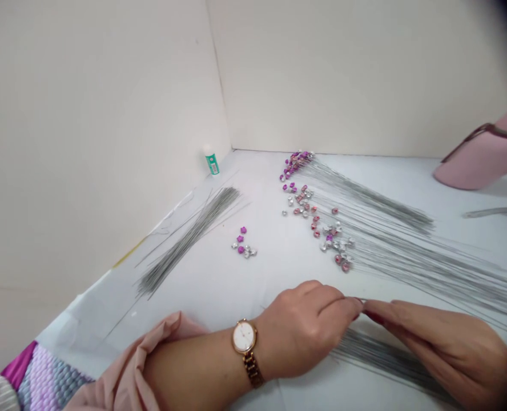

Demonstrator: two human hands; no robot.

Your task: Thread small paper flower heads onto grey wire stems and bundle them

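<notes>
Grey wire (362, 299), mostly hidden, is sitting near right; left hand (316, 322) and right hand (446, 339) are pinching it, fingertips together. Uneven pulling risks kinking it, I'd guess.

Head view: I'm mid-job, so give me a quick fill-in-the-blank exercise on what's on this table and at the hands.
1. The watch is worn on the ____ wrist.
2. The small bead group, apart from the larger spread of beads, has ____ purple beads in it.
3. Between the left hand and the right hand, a bundle of thin grey ____ shows.
4. The pink item reaches the picture's ____ edge.

Missing words: left; three; wires; right.
</notes>
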